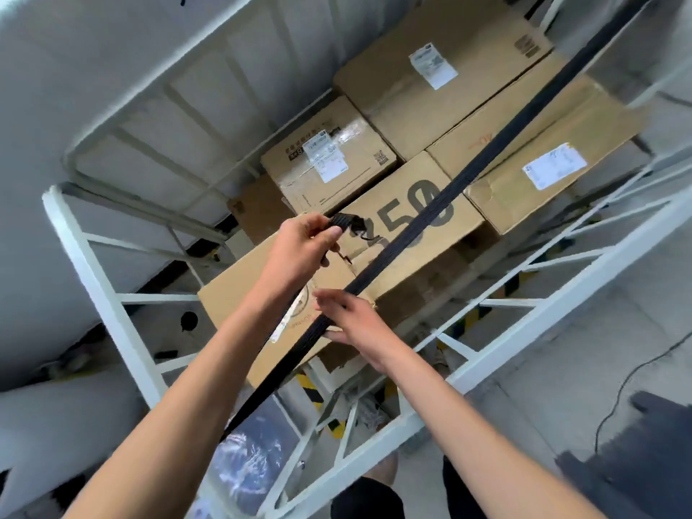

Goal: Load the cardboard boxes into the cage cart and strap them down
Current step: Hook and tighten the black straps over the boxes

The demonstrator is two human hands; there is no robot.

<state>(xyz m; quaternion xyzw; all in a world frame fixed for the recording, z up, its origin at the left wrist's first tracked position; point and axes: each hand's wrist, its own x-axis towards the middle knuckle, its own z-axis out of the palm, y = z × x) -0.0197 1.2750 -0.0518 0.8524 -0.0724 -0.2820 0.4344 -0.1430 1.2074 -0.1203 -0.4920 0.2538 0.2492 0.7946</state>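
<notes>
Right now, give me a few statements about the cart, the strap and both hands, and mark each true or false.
1. A black strap runs diagonally across the cardboard boxes. True.
2. The left hand holds nothing. False: its fingers pinch a loose strap end.
3. The cage cart has a red frame. False: the frame is white.
4. The right hand holds the black strap at the edge of the near box. True.
</notes>
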